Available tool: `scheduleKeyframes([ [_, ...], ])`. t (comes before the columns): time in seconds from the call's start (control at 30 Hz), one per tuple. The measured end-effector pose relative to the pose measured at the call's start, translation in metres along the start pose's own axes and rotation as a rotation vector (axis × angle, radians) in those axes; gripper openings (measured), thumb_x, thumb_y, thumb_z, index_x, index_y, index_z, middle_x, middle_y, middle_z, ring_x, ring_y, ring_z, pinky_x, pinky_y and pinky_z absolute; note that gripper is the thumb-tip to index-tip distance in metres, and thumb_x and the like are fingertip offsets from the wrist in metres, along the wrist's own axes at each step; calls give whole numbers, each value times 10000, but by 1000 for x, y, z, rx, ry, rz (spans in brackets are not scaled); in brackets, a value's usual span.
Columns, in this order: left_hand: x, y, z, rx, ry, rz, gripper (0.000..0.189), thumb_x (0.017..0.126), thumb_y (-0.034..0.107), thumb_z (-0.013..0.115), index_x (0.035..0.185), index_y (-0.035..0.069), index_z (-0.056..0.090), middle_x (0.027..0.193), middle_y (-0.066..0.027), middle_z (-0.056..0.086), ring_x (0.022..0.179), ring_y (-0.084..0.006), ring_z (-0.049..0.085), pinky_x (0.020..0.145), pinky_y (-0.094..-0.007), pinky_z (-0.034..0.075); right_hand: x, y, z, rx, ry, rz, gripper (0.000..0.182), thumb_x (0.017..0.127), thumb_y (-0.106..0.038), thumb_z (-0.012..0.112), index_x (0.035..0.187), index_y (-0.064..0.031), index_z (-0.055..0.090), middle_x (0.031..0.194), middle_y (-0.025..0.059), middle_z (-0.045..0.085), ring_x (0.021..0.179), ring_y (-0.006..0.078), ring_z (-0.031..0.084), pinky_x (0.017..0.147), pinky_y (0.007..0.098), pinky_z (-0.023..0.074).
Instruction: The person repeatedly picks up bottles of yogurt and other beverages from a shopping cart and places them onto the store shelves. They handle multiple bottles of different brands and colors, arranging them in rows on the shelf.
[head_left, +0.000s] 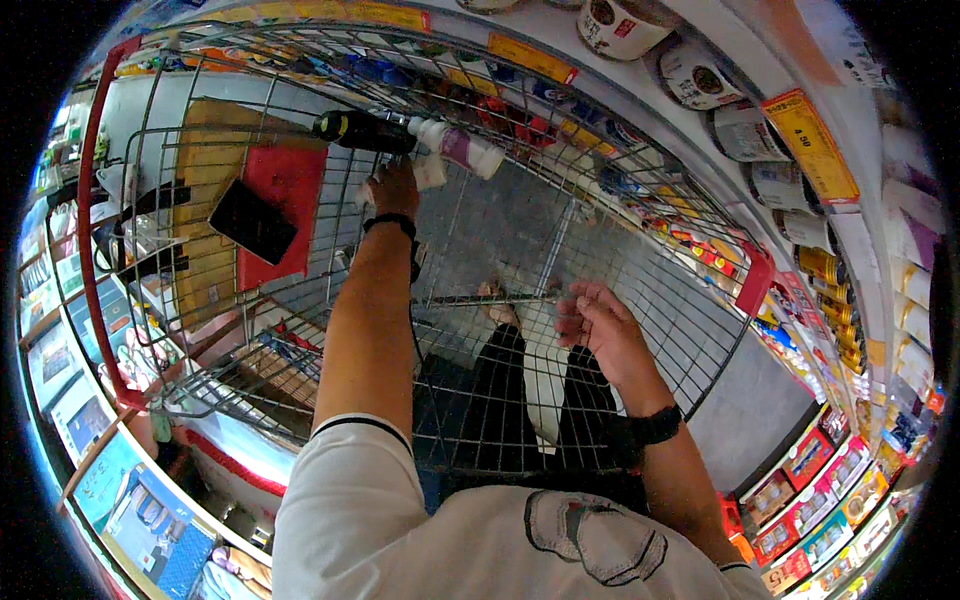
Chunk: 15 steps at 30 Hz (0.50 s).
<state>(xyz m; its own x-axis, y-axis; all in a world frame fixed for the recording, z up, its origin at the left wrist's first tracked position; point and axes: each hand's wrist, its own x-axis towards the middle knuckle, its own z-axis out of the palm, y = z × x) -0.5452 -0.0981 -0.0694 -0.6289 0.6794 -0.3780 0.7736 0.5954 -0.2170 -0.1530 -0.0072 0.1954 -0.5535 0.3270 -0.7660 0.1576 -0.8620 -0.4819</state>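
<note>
A wire shopping cart (551, 296) with red corner pieces spans the view before me. My left hand (391, 189) reaches into it, just below a dark bottle (364, 132) with a green-yellow band; a pale item partly shows at its fingers, and whether it grips anything is unclear. A white bottle with a purple label (465, 146) lies right of the dark one. My right hand (600, 322) is over the cart's near right part, fingers loosely curled and apart, holding nothing visible. At the left, a black phone-like device (253, 222) rests on a red flat item (289, 202) over brown cardboard (202, 165).
Shelves with paper-labelled cups or tins (701, 77) and yellow price tags (814, 146) run along the top and right. Boxed goods (808, 461) stand at the lower right. Packaged textiles (142, 525) fill a rack at the lower left.
</note>
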Motion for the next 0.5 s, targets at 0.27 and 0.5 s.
scheduleKeyframes([
  [0.27, 4, -18, 18, 83, 96, 126, 551, 878, 235, 669, 1383, 178, 456, 1356, -84, 518, 1181, -337, 575, 1041, -634, 325, 1, 11, -8, 4, 10, -6, 322, 1001, -293, 548, 1230, -67, 536, 1019, 102, 673, 856, 223, 682, 729, 370, 568],
  [0.5, -3, -26, 10, -760, -722, 150, 747, 746, 462, 777, 1351, 125, 497, 1341, -101, 536, 1151, -315, 603, 967, -508, 477, -8, 8, -9, 58, 4, -10, 325, 992, -241, 555, 1246, -41, 522, 1056, 112, 658, 869, 206, 675, 738, 368, 565],
])
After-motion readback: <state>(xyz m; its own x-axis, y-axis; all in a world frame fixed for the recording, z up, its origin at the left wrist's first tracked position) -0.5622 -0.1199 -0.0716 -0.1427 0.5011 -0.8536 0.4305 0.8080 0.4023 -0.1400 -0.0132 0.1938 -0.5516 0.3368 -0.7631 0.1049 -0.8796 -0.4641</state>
